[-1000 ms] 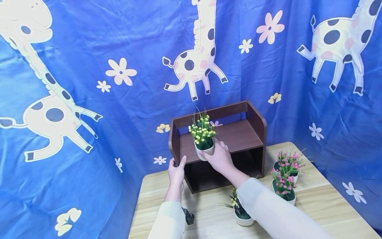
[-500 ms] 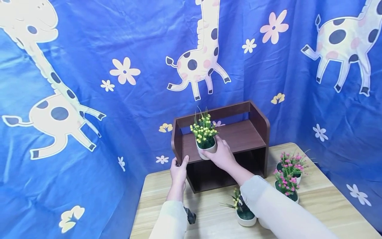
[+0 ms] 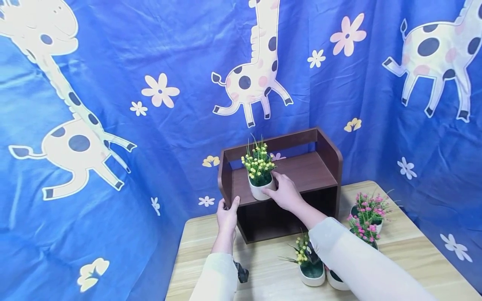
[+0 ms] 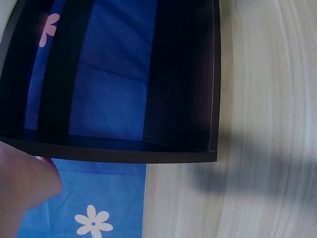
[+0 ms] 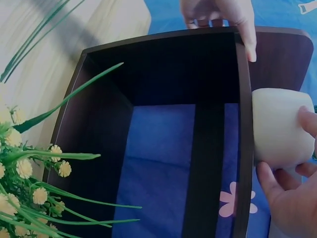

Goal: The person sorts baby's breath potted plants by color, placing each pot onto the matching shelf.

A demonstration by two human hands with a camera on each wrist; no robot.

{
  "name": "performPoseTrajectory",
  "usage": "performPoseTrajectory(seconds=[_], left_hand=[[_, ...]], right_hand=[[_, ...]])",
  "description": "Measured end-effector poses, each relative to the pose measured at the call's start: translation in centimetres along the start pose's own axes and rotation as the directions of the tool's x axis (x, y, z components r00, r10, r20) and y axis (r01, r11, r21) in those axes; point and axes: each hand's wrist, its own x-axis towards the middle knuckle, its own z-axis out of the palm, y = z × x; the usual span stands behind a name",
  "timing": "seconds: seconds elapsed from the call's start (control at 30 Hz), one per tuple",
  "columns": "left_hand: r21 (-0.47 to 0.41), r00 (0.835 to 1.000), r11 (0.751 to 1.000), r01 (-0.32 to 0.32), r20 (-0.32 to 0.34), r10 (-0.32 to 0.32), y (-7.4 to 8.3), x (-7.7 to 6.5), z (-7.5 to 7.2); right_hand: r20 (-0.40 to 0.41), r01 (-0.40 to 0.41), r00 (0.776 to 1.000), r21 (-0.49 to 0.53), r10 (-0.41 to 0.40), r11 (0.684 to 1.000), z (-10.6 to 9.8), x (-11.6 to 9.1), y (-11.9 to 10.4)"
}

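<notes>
a blue fabric curtain printed with white spotted giraffes and pale flowers [image 3: 180, 138] hangs behind everything. in front of it stands a light wood-grain table [image 3: 271, 267], bearing a dark brown two-level wooden shelf [image 3: 301, 171] with raised sides and an open lower compartment. a pale long sleeve [image 3: 361, 263] on the right arm crosses the table's near part.

the yellow-flowered green plant in a rounded white pot [image 3: 260, 173] is upright at the left front of the upper board, between the two hands; whether its base bears fully on the board, i cannot tell. on the table, two pink-flowered plants in white pots [image 3: 369, 213] stand right of the shelf, and another yellow-flowered plant in a white pot [image 3: 311, 274] stands before it, beside a pot partly hidden by the sleeve [image 3: 337, 281].

the right hand [image 3: 285, 192] holds the upright pot from its right, thumb in front. the left hand [image 3: 227, 215], just left of that pot, grips the shelf's left front corner, thumb over the edge.
</notes>
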Motion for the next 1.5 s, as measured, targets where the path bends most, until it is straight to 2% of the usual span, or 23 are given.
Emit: performPoseTrajectory(seconds=[0.33, 0.8, 1.03, 1.13, 1.27, 1.5], left_hand=[[-0.010, 1.000, 1.000, -0.011, -0.016, 0.011, -0.2, 0.1, -0.1], [-0.010, 1.000, 1.000, -0.016, -0.016, 0.015, -0.3, 0.0, 0.2], [0.026, 1.000, 0.999, -0.027, 0.010, 0.027, 3.2, -2.3, -0.1], [0.025, 0.999, 0.999, -0.035, 0.009, 0.035, 3.3, -2.5, 0.0], [0.028, 0.999, 0.999, -0.032, -0.001, 0.032, 3.0, -2.2, 0.1], [0.007, 1.000, 1.000, -0.002, -0.009, 0.002, -0.1, 0.2, 0.2]], right_hand=[[-0.004, -0.002, 1.000, -0.047, 0.002, 0.999, 0.6, 1.0, -0.8], [-0.025, 0.001, 1.000, -0.098, -0.004, 0.995, 1.0, 2.5, -0.5], [-0.033, 0.008, 0.999, -0.090, -0.011, 0.996, 1.3, 2.7, -0.5], [-0.034, 0.013, 0.999, -0.086, -0.016, 0.996, 1.4, 2.7, -0.4], [-0.043, 0.018, 0.999, -0.088, -0.022, 0.996, 1.6, 2.6, -0.3], [-0.059, 0.020, 0.998, -0.014, -0.021, 1.000, 1.7, 2.1, -0.1]])
